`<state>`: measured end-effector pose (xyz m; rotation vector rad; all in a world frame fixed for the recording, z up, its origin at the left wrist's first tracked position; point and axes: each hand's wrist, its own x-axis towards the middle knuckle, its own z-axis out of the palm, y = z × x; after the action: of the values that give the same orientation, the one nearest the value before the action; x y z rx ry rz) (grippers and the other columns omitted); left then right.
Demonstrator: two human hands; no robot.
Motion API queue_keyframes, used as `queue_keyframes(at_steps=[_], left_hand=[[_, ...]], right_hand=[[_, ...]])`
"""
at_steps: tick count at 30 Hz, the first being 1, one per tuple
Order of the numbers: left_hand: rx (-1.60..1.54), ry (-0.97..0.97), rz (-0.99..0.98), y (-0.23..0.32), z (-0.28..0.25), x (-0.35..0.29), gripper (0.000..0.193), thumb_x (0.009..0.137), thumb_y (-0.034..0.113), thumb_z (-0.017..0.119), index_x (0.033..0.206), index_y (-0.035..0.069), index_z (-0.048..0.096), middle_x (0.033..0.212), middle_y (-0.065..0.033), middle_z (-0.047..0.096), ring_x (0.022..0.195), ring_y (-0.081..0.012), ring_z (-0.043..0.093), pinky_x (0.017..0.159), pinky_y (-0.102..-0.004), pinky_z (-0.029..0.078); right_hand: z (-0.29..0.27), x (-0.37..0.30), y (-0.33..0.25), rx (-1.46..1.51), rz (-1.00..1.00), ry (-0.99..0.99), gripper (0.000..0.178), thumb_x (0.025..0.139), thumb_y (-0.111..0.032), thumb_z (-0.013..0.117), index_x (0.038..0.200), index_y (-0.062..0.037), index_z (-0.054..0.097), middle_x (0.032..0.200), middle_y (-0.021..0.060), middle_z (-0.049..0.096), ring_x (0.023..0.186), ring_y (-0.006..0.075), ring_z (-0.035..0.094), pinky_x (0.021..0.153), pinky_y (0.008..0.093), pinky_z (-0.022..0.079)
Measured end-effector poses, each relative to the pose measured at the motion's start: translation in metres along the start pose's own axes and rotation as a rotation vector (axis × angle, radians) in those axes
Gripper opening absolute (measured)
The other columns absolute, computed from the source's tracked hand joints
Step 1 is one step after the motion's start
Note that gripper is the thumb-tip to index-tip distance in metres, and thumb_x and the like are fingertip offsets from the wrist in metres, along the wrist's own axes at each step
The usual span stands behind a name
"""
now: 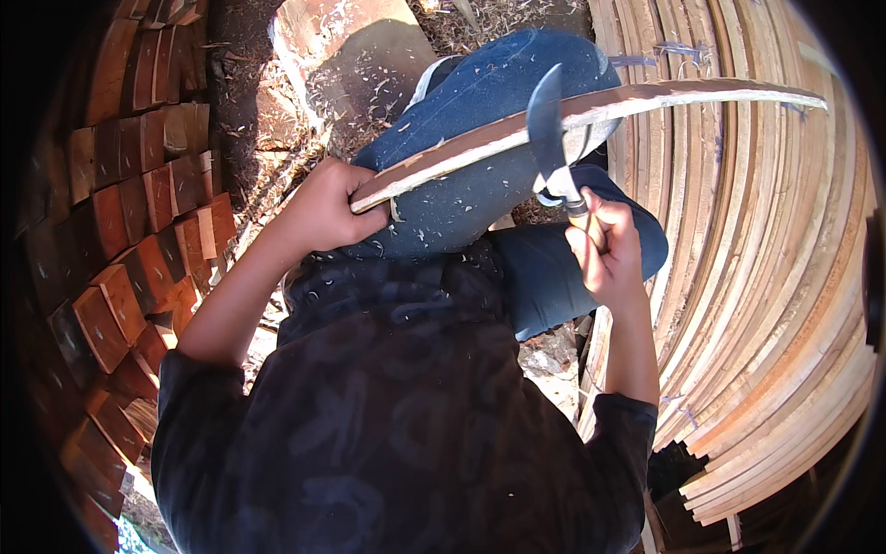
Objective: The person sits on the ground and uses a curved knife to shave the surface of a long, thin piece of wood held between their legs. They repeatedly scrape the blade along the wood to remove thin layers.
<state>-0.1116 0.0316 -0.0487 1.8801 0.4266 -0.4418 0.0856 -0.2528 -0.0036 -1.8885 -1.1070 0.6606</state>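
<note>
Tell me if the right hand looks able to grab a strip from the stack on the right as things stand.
Probably not: the right hand is wrapped around the knife. The stacked wooden strips beside it seem near and unobstructed, so setting the knife down would likely free the way.

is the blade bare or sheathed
Bare: the blade shows uncovered metal across the strip, its handle in the right hand.

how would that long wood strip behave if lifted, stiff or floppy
The strip is probably stiff with slight spring, being long, thin wood. With the left hand gripping one end, the other may swing. Its flat faces suggest it would slide rather than roll.
</note>
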Motion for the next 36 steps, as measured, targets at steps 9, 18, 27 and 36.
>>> queue_keyframes(at_steps=[9,18,27,36], left_hand=[[-0.030,-0.039,0.030,-0.003,0.000,-0.002,0.016,0.067,0.013,0.065,0.068,-0.003,0.062,0.052,-0.0145,0.054,0.047,-0.0221,0.055,0.051,-0.0340,0.044],[-0.067,-0.061,0.036,-0.003,-0.005,0.003,0.017,0.070,0.009,0.063,0.063,-0.002,0.053,0.050,-0.0077,0.045,0.048,-0.0119,0.043,0.048,-0.0315,0.037],[-0.081,-0.072,0.022,-0.003,-0.007,0.006,0.018,0.071,0.010,0.064,0.062,-0.002,0.053,0.049,-0.0062,0.042,0.048,-0.0106,0.041,0.048,-0.0310,0.035],[-0.064,-0.081,0.022,-0.003,-0.007,0.003,0.017,0.070,0.014,0.064,0.068,-0.003,0.062,0.052,-0.0137,0.053,0.046,-0.0196,0.052,0.050,-0.0343,0.042]], right_hand=[[-0.003,-0.011,0.006,0.212,0.092,0.218,0.042,0.088,0.002,0.058,0.126,-0.0031,0.041,0.068,0.0023,0.052,0.058,0.0053,0.044,0.060,0.0218,0.042],[-0.001,0.000,0.000,0.420,0.147,0.463,0.042,0.087,0.006,0.056,0.125,-0.0019,0.039,0.066,-0.0007,0.041,0.056,0.0051,0.037,0.060,0.0211,0.042],[0.002,-0.003,0.014,0.054,0.125,0.251,0.034,0.087,-0.003,0.061,0.119,0.0004,0.049,0.072,0.0027,0.053,0.064,0.0060,0.048,0.065,0.0227,0.042],[0.003,-0.005,0.009,0.140,0.128,0.075,0.043,0.088,0.006,0.055,0.127,-0.0012,0.037,0.065,-0.0028,0.039,0.057,0.0027,0.034,0.060,0.0221,0.041]])
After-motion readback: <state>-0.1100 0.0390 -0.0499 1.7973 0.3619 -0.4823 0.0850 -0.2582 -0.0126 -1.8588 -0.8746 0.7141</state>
